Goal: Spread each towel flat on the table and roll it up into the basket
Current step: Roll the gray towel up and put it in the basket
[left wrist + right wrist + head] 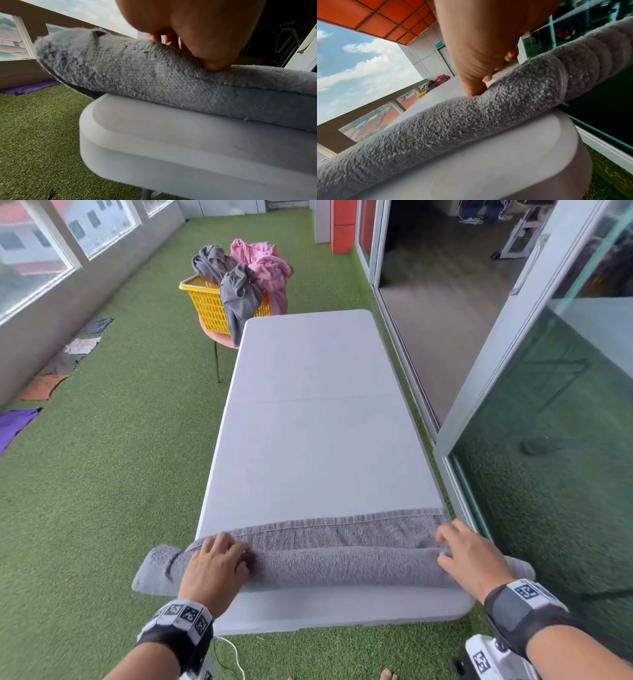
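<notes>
The grey towel (325, 566) lies across the bottom of the frame as a nearly finished roll on the desk (315, 422), only a narrow flat strip above it. The left hand (215, 566) and right hand (469, 556) arch over it toward opposite ends, likely to keep the roll tight and even, each grip curled onto it, thumbs pressing its lower side.

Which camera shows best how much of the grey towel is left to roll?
The head view: it shows the whole grey towel, roll and flat strip, across the table. The wrist views show only one end of the roll each.
</notes>
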`<state>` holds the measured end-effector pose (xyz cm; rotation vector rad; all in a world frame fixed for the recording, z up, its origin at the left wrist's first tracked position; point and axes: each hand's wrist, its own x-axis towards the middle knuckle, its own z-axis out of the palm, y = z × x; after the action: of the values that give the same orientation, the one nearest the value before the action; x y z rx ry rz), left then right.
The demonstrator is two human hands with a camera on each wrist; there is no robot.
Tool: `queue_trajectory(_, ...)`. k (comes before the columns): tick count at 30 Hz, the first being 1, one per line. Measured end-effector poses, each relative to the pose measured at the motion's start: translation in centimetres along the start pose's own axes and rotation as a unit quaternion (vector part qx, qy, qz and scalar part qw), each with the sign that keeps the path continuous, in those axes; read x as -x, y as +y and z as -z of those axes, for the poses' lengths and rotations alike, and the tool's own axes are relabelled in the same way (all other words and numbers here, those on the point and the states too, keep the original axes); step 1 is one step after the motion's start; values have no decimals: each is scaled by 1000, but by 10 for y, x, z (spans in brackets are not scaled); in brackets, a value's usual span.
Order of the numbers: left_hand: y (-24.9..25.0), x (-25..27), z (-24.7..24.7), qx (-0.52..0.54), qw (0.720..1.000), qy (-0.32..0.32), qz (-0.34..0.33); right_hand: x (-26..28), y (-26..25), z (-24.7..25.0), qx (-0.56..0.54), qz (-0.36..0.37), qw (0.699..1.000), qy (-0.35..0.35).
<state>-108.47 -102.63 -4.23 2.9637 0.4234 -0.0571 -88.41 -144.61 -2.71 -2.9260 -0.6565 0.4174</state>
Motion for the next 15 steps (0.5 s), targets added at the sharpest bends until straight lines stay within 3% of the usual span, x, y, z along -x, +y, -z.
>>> queue_trajectory(7, 0, -6, -12, 69, 996, 60, -8, 9, -14, -7, -58, -10, 997, 40)
queue_trajectory(10, 0, -5, -14, 78, 994, 81, -17, 17, -12, -11, -46, 25, 999, 0)
queue_trajectory(15, -1, -4, -13, 40, 999, 12, -33, 19, -10, -11, -2, 51, 998, -48)
